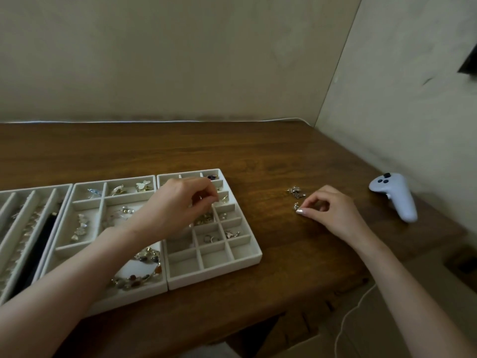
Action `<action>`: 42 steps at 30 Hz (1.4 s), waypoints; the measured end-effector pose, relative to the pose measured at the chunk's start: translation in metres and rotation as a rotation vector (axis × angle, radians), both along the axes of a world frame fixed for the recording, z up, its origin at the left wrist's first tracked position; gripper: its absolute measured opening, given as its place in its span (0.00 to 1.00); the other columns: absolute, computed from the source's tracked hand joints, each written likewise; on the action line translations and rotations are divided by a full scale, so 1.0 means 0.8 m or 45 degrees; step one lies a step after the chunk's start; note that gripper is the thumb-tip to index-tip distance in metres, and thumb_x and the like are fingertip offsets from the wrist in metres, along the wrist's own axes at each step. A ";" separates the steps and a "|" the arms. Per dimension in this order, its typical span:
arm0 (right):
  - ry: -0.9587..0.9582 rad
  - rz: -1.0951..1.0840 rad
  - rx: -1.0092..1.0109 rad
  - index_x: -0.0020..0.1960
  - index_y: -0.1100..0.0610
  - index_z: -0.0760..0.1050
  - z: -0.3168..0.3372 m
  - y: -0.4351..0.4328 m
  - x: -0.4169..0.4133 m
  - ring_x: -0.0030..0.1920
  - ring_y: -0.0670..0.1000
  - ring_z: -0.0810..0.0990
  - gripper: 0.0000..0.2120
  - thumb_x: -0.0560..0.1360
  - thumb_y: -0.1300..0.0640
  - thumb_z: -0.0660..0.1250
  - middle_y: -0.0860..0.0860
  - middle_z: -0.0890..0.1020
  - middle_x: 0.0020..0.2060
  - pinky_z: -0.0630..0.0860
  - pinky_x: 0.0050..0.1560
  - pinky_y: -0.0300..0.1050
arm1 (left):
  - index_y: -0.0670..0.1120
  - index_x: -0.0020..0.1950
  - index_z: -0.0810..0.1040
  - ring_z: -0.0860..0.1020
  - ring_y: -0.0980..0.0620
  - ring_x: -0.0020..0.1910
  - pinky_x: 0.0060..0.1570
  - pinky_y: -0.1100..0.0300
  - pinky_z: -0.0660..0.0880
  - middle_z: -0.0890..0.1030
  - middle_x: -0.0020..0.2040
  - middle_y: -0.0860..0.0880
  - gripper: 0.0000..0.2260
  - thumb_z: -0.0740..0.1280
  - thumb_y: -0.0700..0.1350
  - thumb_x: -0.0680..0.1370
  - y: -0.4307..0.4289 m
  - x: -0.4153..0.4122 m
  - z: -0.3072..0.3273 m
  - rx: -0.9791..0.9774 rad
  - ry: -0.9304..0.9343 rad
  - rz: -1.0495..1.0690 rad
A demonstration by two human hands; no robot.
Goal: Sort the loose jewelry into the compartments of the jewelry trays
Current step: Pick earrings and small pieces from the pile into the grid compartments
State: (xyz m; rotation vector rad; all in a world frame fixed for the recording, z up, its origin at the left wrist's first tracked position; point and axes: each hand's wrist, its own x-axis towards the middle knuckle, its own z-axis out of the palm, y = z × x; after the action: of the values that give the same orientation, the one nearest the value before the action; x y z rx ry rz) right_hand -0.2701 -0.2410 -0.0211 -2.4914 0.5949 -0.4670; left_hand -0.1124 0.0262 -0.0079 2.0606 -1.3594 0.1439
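— Where's the loose jewelry [296, 194]?
— On the table [258, 156], right of the grid tray [247, 259], with bare wood all round. The right hand [333, 210], fingers curled, touches one piece; its grip is unclear. The left hand [180, 202] curls over the tray's far-right cells; I cannot tell if it holds anything.

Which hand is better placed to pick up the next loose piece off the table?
The right hand. Its fingertips pinch a small silver piece beside the loose jewelry on the table. The left hand is over the grid tray, seemingly pinching a tiny item.
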 end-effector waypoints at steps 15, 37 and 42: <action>-0.154 0.658 0.045 0.49 0.54 0.81 0.009 0.198 0.076 0.51 0.45 0.74 0.08 0.70 0.53 0.73 0.47 0.76 0.49 0.75 0.53 0.42 | 0.45 0.45 0.80 0.76 0.57 0.36 0.37 0.65 0.71 0.79 0.36 0.53 0.03 0.67 0.41 0.76 0.008 0.021 0.002 -0.164 0.048 0.283; 0.031 -0.171 0.077 0.42 0.51 0.81 -0.003 -0.010 0.000 0.42 0.43 0.76 0.03 0.69 0.54 0.74 0.45 0.81 0.41 0.66 0.37 0.36 | 0.48 0.47 0.79 0.78 0.60 0.39 0.35 0.71 0.71 0.80 0.40 0.55 0.03 0.65 0.44 0.76 0.001 0.006 -0.002 0.005 0.000 0.018; -0.093 -0.235 0.410 0.42 0.54 0.81 0.005 -0.007 0.000 0.43 0.44 0.77 0.03 0.70 0.55 0.72 0.48 0.82 0.39 0.68 0.40 0.38 | 0.48 0.47 0.79 0.77 0.61 0.39 0.35 0.71 0.71 0.79 0.40 0.55 0.03 0.65 0.44 0.76 0.000 0.005 -0.001 0.015 -0.011 0.009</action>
State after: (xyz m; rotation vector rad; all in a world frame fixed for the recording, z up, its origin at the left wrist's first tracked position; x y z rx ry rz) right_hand -0.2701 -0.2469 -0.0172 -2.1166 0.8065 -0.4869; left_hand -0.1083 0.0265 -0.0090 2.0767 -1.3613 0.1481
